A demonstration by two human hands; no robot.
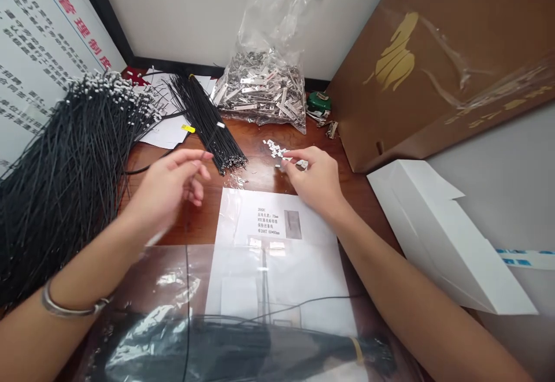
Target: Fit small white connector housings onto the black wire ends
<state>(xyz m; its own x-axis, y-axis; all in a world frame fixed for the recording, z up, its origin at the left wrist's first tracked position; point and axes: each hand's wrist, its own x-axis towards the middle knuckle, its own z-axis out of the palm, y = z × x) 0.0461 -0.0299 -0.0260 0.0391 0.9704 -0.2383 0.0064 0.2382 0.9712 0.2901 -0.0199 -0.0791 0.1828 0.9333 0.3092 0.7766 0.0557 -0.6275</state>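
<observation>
A thin black wire (187, 289) hangs below my left hand (173, 180), whose thumb and index finger are pinched together. Its upper end is lost behind the fingers. My right hand (314, 174) reaches over a small pile of white rectangular pieces (274, 148), thumb and index fingertip closing on one of them. Between my hands lies a bundle of black wires (212, 130) with bare-looking tips. Under my wrists is a printed sheet (238, 214), partly covered by a clear plastic bag (169, 284) of banded black wires.
A large heap of black wires with white ends (73, 156) fills the left side. At the back stands a clear bag of metal strips (260, 90), beside a green tape measure (318, 103). A brown box (433, 52) and a white carton (442, 232) border the right.
</observation>
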